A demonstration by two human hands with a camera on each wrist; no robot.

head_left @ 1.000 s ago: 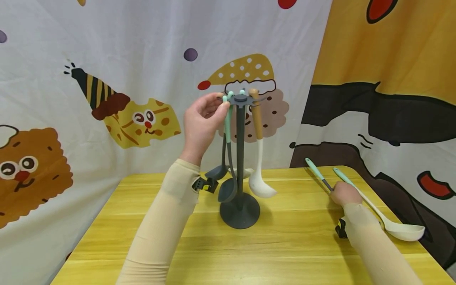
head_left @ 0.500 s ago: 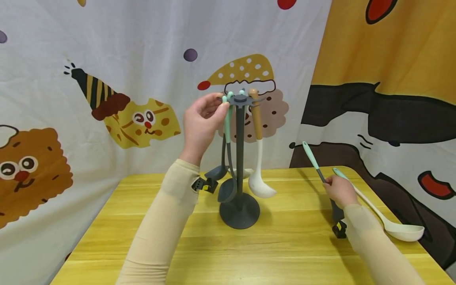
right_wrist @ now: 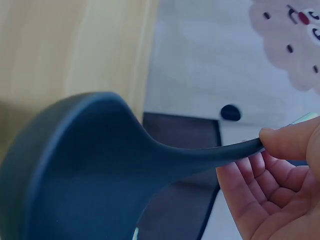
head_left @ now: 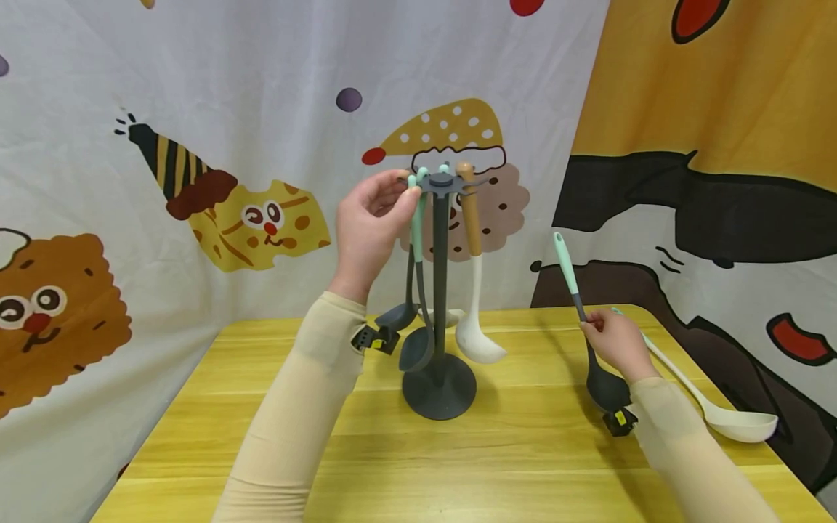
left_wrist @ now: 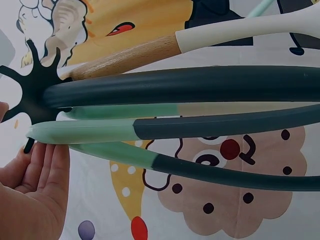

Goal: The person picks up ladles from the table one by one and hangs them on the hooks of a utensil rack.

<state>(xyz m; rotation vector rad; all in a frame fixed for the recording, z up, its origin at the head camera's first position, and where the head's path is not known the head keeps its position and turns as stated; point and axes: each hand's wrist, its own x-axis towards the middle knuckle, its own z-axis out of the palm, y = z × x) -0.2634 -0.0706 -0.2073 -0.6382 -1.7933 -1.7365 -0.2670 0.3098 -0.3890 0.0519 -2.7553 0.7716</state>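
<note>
On dark round-based rack (head_left: 441, 290), pinched by left hand (head_left: 369, 229): four utensils (head_left: 479, 343); pinched in right hand (head_left: 617, 341): dark mint-handled ladle (head_left: 604, 388); unhung: cream mint-handled ladle (head_left: 739, 426).

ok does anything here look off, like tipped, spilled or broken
Nothing looks spilled or broken, and the rack stands upright. The only mild oddity is the wooden-handled ladle hanging on it: the other handles in view are mint green. The pale utensil behind is partly hidden, so I can't vouch for it.
</note>
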